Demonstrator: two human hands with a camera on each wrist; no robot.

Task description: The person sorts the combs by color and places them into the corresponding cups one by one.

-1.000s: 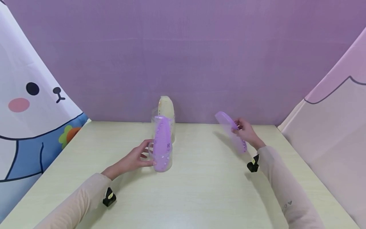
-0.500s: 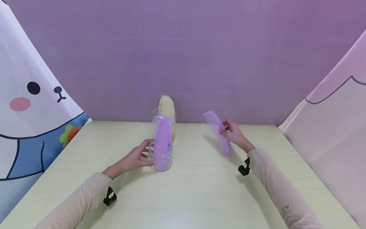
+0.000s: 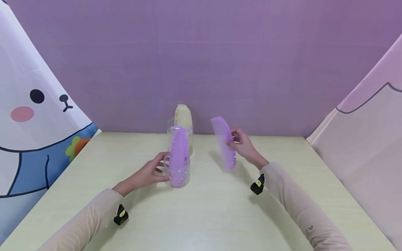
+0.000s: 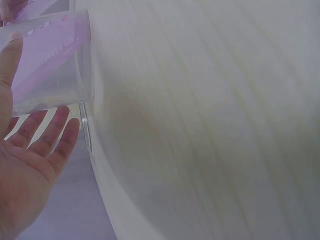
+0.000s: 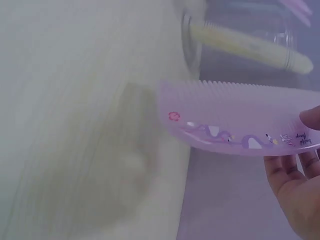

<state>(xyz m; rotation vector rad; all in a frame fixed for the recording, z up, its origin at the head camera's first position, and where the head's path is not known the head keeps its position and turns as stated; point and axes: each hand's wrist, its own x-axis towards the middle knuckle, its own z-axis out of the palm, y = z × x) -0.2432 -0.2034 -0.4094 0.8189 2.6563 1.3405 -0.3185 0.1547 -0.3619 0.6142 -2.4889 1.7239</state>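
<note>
My left hand (image 3: 146, 174) holds a clear plastic cup (image 3: 187, 177), thumb on its near side and fingers on its far side; the cup stands on the table. A purple comb (image 3: 178, 150) leans upright inside that cup. To the right, my right hand (image 3: 246, 146) pinches a second purple comb (image 3: 223, 139) by its curved back and holds it nearly upright over the table. Its flamingo print (image 5: 255, 141) shows in the right wrist view. Directly behind the front cup, another clear cup (image 3: 191, 148) contains a pale yellow comb (image 3: 183, 116).
A pale wood-look table (image 3: 207, 216) lies beneath everything. Purple cloth (image 3: 251, 69) rises at its back edge, close behind the rear cup. Printed cloth (image 3: 47, 129) borders the left side, and pink-and-white cloth (image 3: 364, 146) the right.
My right hand has carried its purple comb leftward, nearer the cups, and the comb has turned more upright. My left hand and both cups have stayed in place.
</note>
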